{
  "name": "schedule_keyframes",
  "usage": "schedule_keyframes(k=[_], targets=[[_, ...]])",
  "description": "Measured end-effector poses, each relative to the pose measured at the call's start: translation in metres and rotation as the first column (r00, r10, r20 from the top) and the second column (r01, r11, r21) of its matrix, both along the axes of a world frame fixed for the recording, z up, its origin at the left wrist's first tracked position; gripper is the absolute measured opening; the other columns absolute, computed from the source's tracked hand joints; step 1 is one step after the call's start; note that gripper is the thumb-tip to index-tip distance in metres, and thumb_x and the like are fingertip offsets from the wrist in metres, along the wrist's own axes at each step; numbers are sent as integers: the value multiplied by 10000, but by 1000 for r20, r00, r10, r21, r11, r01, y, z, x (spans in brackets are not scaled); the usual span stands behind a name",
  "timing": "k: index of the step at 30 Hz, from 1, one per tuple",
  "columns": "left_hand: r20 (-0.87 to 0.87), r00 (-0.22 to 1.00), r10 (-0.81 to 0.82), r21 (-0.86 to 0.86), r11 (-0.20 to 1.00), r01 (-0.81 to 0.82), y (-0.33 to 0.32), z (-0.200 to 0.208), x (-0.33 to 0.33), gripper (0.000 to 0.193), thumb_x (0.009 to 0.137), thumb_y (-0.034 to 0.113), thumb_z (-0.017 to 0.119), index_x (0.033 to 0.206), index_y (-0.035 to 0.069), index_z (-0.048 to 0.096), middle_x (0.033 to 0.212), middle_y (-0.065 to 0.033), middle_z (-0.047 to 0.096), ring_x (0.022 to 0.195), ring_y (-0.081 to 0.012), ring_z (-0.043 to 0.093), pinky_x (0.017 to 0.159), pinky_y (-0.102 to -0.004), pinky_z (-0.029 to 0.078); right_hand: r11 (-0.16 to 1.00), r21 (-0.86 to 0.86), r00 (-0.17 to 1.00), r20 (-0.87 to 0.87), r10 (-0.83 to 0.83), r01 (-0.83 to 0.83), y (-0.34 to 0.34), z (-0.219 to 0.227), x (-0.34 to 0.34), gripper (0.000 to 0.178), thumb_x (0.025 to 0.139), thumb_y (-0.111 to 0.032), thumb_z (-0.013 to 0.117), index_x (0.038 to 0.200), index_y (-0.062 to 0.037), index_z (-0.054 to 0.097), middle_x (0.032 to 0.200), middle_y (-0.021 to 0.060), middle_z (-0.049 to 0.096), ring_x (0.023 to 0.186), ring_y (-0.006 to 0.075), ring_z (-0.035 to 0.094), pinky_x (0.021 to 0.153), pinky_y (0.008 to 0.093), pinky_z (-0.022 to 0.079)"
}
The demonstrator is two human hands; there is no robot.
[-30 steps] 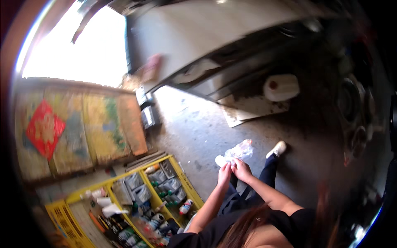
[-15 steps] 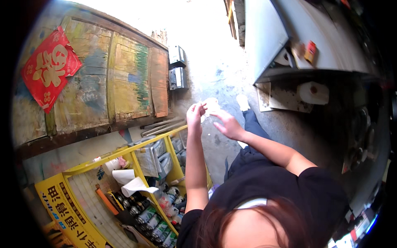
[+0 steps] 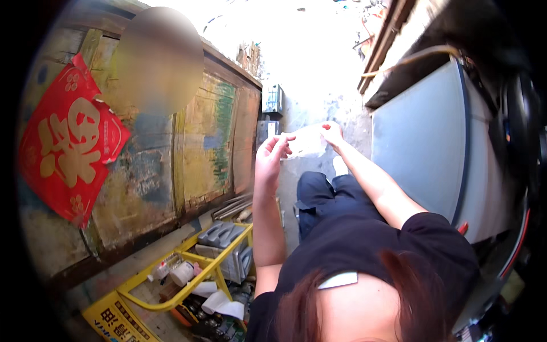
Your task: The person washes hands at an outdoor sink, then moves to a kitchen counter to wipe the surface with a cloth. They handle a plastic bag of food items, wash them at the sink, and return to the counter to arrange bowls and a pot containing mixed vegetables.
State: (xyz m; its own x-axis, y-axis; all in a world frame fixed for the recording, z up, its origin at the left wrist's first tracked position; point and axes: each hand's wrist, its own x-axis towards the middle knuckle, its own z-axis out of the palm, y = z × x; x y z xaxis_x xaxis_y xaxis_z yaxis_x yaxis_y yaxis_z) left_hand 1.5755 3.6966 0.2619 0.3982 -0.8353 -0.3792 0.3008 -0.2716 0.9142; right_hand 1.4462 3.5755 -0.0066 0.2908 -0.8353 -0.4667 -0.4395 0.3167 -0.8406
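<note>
A thin, whitish see-through plastic film (image 3: pixel 309 141) is stretched between my hands, in front of my body and above the floor. Its exact kind cannot be made out against the bright ground. My left hand (image 3: pixel 272 154) pinches its left edge between thumb and fingers. At the upper right edge, the fingers of my right hand (image 3: pixel 331 135) are closed on the film. My dark trousers (image 3: pixel 325 199) and one white shoe (image 3: pixel 340 166) show beneath my arms.
On my left stands a paint-stained wooden panel (image 3: pixel 149 171) bearing a red diamond-shaped paper (image 3: pixel 74 142). A yellow rack (image 3: pixel 219 259) holds grey jugs (image 3: pixel 221 235), paper rolls and cans. Two dark boxes (image 3: pixel 273 100) stand by the wall. A grey cabinet (image 3: pixel 419 142) is close on my right.
My right hand was apart with fingers spread; it now grips the film, which has been spread out between both hands. The view has shifted, with the grey cabinet now beside me.
</note>
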Motion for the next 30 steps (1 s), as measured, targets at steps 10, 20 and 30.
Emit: schedule_keyframes(k=[10,20,30], targets=[[-98,975,-198,-61,979,192,-193,-14,123,138,884,149,548,903,25,605,733,28,549,655,-43,477,614,-188,384,898,394,924,382,33,-195,-165,5,128,140,748,-112,685,857,-32,651,708,-2,611,606,64,527,540,203,416],[-233,969,81,-34,995,-91,-362,8,287,106,880,79,508,885,-8,570,996,-101,617,493,1,356,458,-148,295,807,574,860,333,-386,139,-357,34,212,259,792,-102,633,1033,-40,561,847,12,613,752,80,568,666,204,445],[-217,941,260,-104,952,-287,-522,-18,366,113,880,114,534,812,26,552,1208,-181,533,468,-14,386,436,-156,294,937,166,814,556,167,-306,-484,128,378,270,850,-107,584,1090,12,551,998,94,620,959,151,580,832,274,455]])
